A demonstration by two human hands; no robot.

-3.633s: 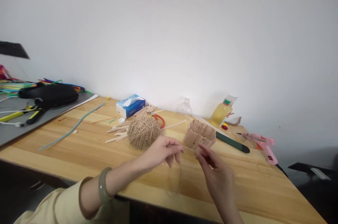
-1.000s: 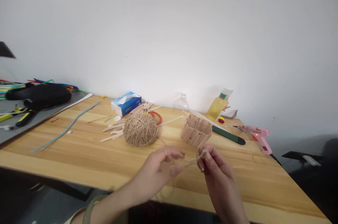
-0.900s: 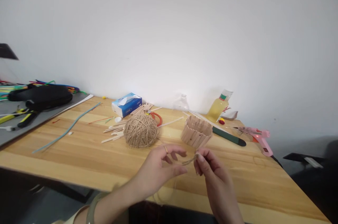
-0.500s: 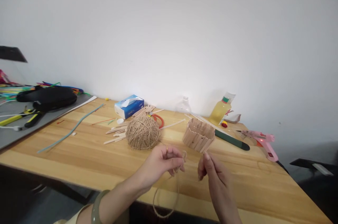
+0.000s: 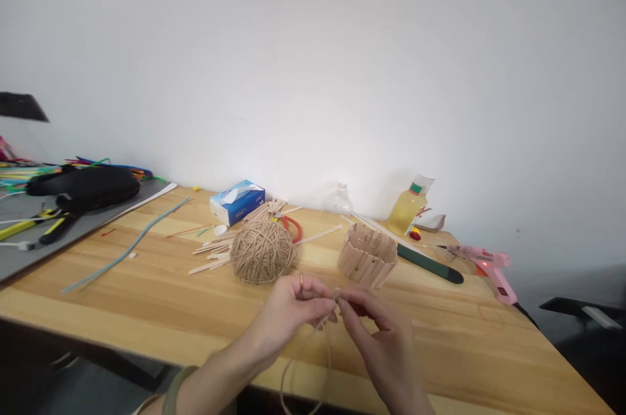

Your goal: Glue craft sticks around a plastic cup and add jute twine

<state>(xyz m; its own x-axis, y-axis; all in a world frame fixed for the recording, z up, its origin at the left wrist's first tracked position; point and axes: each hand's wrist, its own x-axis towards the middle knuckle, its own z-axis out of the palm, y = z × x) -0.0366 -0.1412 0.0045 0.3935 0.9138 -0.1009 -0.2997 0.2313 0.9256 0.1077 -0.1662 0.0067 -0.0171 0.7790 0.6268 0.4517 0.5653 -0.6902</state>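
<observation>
Head view faces forward and down, seemingly near hands (image 5: pixel 293 307).

It's two bare hands (image 5: pixel 288 310) (image 5: pixel 384 343), one thin beige twine loop (image 5: pixel 329 355), one round brown twine ball (image 5: pixel 261 253), one tan wooden-stick container (image 5: pixel 364 265), and there, one pink glue gun (image 5: pixel 496 271)

A wooden tabletop (image 5: pixel 186 320), pale and striped in its grain, carries a grey mat (image 5: pixel 19 266) at its left end, with a blue pipe cleaner (image 5: pixel 130 248) lying slantwise near it. Toward the middle sit a blue-and-white tissue box (image 5: pixel 237 204), flat wooden craft sticks (image 5: pixel 210 265), orange-handled scissors (image 5: pixel 300 229) and a large ball of jute twine (image 5: pixel 263 253). Farther right stand a small craft-stick basket (image 5: pixel 366 265), a clear bottle (image 5: pixel 337 201) and a bottle of yellow liquid (image 5: pixel 403 207), with a pink glue gun (image 5: pixel 497 276) near the right edge.
</observation>
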